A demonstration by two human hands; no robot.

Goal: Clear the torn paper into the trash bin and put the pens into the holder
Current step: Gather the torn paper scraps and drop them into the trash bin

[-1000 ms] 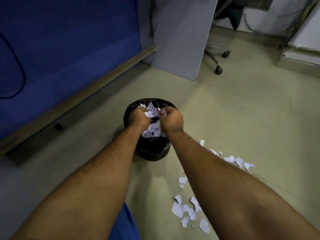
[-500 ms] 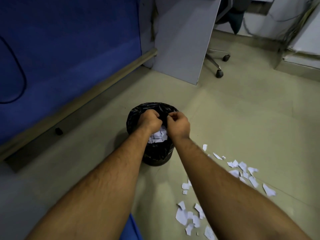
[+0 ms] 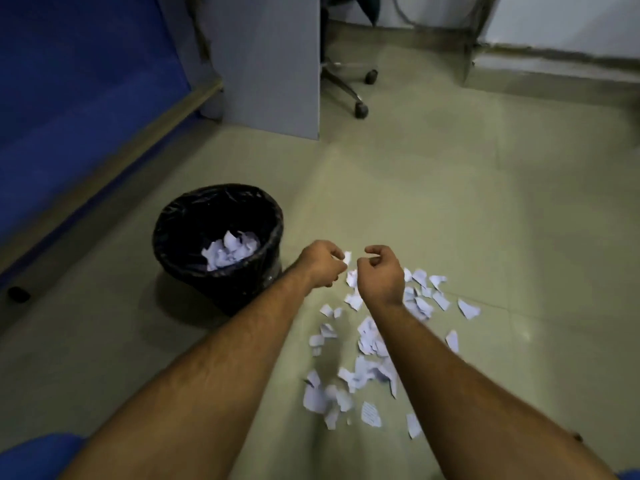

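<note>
Start with the torn paper [image 3: 363, 372] scattered on the floor [image 3: 485, 237] under your forearms, sweeping the scraps into one heap before you scoop, so fewer trips go to the trash bin [image 3: 218, 244] standing just left of your hands. Your left hand [image 3: 320, 263] and right hand [image 3: 381, 273] hover side by side above the far scraps, fingers loosely curled. A small scrap shows at the left fingertips, though I cannot tell if it is pinched; no pens or holder are in view.
</note>
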